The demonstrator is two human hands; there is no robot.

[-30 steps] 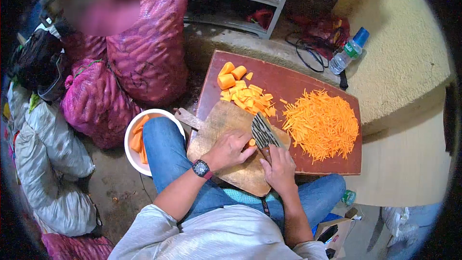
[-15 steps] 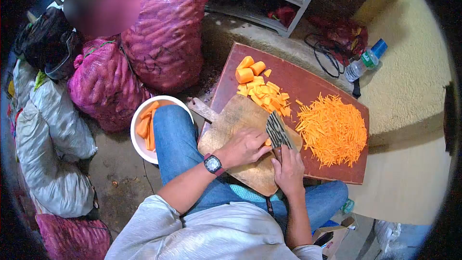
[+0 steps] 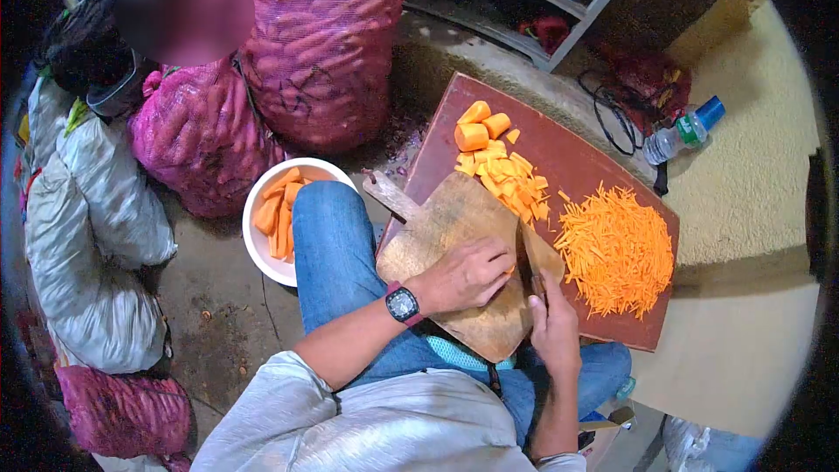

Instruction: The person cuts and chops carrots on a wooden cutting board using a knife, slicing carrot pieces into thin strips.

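My left hand (image 3: 472, 275), with a watch on its wrist, rests on the wooden cutting board (image 3: 446, 227). Its fingers are bent closed over a small piece of carrot (image 3: 509, 270), mostly hidden beneath them. In my right hand (image 3: 554, 325) is the handle of a kitchen knife (image 3: 524, 255). The blade stands over the board's right part, just right of my left fingers. Cut carrot pieces (image 3: 507, 177) and thick carrot chunks (image 3: 472, 136) lie beyond the board. To its right is a heap of carrot strips (image 3: 616, 253).
The board lies partly on a red-brown tabletop (image 3: 559, 144). A white basin (image 3: 253, 245) of peeled carrots stands left of my knee. Pink mesh sacks (image 3: 323, 52) and white sacks (image 3: 96, 288) line the left side. A plastic bottle (image 3: 669, 143) lies at the back right.
The knife has turned so its blade shows nearly edge-on instead of its patterned side. My right hand has shifted slightly. The whole view has moved a little with my head.
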